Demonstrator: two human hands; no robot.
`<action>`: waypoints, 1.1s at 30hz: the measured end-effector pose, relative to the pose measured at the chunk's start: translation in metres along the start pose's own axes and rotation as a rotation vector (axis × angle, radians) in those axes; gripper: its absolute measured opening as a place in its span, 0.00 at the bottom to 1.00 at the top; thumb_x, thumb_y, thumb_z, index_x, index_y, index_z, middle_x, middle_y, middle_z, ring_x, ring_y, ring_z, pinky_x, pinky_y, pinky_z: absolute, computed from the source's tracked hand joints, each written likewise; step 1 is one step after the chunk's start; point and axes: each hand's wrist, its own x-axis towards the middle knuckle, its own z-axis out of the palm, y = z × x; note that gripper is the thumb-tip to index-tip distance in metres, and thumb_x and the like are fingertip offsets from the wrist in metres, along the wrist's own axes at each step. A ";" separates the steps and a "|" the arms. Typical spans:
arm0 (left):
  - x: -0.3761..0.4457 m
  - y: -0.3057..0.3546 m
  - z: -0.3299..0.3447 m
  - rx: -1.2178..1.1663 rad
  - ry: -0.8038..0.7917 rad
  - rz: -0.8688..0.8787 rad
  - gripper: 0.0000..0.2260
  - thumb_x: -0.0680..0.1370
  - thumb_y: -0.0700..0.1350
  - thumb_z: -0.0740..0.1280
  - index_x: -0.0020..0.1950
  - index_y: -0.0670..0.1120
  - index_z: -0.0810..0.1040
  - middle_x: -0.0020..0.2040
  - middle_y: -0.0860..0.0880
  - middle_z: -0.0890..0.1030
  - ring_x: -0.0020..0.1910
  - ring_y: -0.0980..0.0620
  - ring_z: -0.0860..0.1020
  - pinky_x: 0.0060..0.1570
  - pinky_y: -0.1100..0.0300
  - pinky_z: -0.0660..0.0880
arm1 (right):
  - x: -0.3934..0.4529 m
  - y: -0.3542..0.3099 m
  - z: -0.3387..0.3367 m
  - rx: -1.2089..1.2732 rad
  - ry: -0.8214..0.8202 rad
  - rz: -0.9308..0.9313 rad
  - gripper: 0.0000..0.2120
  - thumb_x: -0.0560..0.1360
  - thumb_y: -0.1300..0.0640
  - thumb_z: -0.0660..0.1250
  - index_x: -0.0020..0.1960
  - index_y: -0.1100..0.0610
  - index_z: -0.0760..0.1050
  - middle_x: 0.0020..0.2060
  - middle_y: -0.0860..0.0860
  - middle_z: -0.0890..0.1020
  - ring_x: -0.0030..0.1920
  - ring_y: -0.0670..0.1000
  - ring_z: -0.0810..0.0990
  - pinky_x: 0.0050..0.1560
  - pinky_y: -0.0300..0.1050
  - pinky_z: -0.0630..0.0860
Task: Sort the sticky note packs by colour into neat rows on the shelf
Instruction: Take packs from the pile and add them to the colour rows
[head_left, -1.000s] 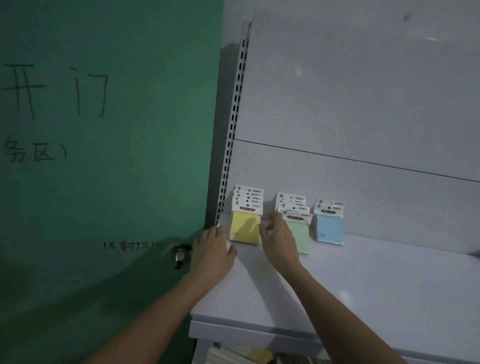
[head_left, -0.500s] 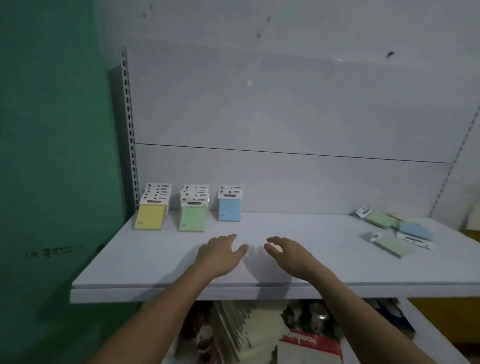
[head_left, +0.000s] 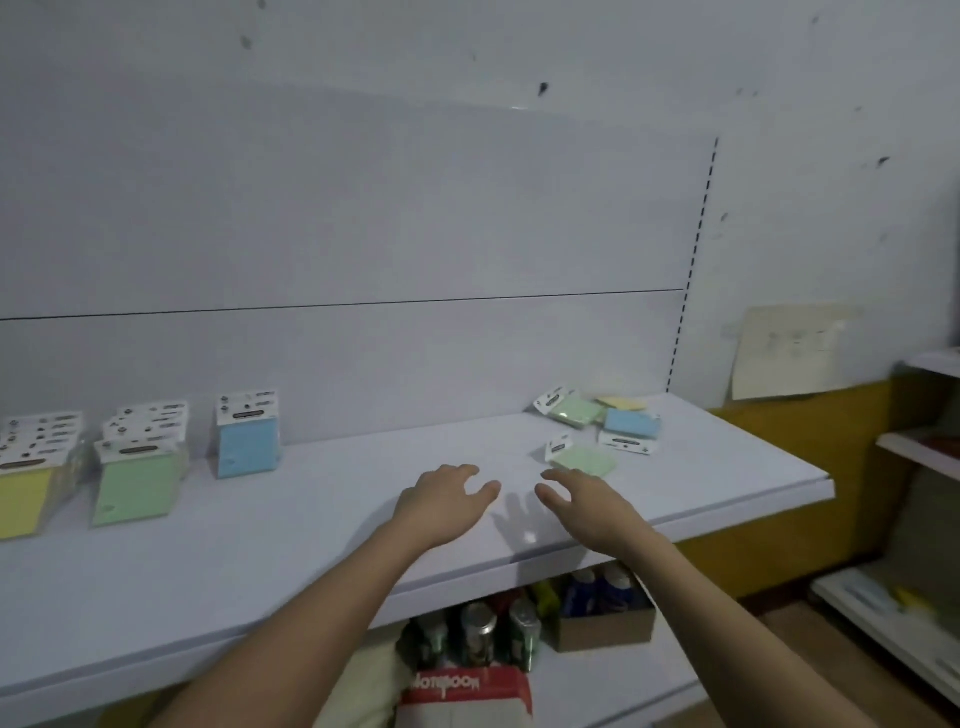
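So the biggest thing here is the long white laminate shelf (head_left: 291, 540) running from 9 o'clock across to about 3 o'clock, with a pale grey back panel (head_left: 363, 218) behind it. Both bare forearms come in from 6 o'clock, and the left hand (head_left: 441, 501) and right hand (head_left: 582, 501) hang over the middle of the shelf near each other, palms down, fingers loosely spread, nothing in either one. The right hand's fingertips are near a loose green pack but I can't tell if they touch it. Over at 9 o'clock the sorted stuff stands upright in rows going back toward the panel: the yellow sticky note packs with white header cards (head_left: 26, 493) at the far left edge, the green sticky note packs with the same white headers (head_left: 136, 486) just beside them, then a single light blue sticky note pack (head_left: 247, 447) next to that. At about 2 o'clock there's the unsorted pile lying flat: a green pack (head_left: 574, 410) at the back, a yellow one (head_left: 621, 402) partly tucked behind a blue pack (head_left: 631, 423), and the loose green pack (head_left: 584, 460) nearest the hands. Under the shelf at 6 o'clock: a small brown cardboard box of bottles (head_left: 605, 626), some metal cans (head_left: 480, 634) and a red-and-white notebook packet (head_left: 465, 693).
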 end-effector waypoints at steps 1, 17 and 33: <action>0.013 0.008 0.005 -0.020 -0.006 0.002 0.29 0.77 0.66 0.54 0.74 0.54 0.64 0.75 0.51 0.65 0.72 0.48 0.65 0.69 0.49 0.63 | 0.007 0.010 -0.005 0.001 0.003 0.012 0.26 0.79 0.37 0.52 0.72 0.47 0.66 0.72 0.48 0.70 0.70 0.52 0.68 0.69 0.55 0.65; 0.196 0.078 0.075 -0.145 -0.070 -0.059 0.25 0.66 0.68 0.67 0.56 0.53 0.77 0.53 0.55 0.80 0.57 0.51 0.76 0.59 0.52 0.70 | 0.195 0.124 -0.051 -0.028 0.060 0.084 0.23 0.79 0.45 0.59 0.69 0.55 0.69 0.68 0.53 0.73 0.66 0.55 0.72 0.63 0.49 0.70; 0.233 0.100 0.087 -0.354 -0.053 -0.151 0.12 0.67 0.47 0.76 0.47 0.50 0.78 0.48 0.52 0.76 0.43 0.53 0.74 0.39 0.62 0.68 | 0.292 0.159 -0.038 -0.126 -0.020 -0.068 0.31 0.70 0.44 0.73 0.62 0.63 0.69 0.60 0.61 0.70 0.62 0.62 0.67 0.59 0.51 0.68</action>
